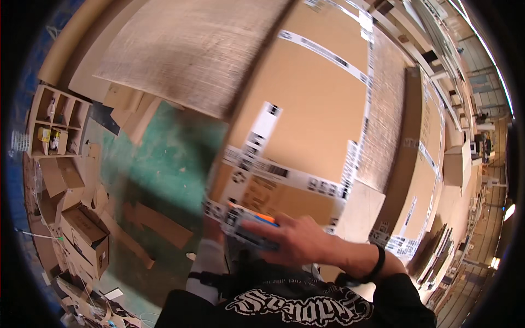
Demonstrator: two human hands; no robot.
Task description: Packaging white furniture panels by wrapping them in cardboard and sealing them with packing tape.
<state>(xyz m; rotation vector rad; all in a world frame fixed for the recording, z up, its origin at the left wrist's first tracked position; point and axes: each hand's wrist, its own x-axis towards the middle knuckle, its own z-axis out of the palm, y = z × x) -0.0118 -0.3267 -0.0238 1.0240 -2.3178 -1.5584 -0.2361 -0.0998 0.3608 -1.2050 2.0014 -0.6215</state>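
Note:
A long brown carton [306,109] with white printed tape stretches away in front of me. My right hand [303,239] is closed around what looks like a tape dispenser [257,232], grey with an orange and blue edge. It sits against the carton's near end, low on the left. My left hand [214,230] is at the carton's near left corner, below a pale sleeve. Its fingers are hidden by the carton and blurred. Strips of the printed tape run across the top and down the near end.
Under the carton lies a wrapped brown stack [180,49]. A second taped carton [410,180] stands to the right. On the left are a compartment shelf [60,120], an open cardboard box [85,235] and cardboard scraps [158,224] on the green floor [164,147].

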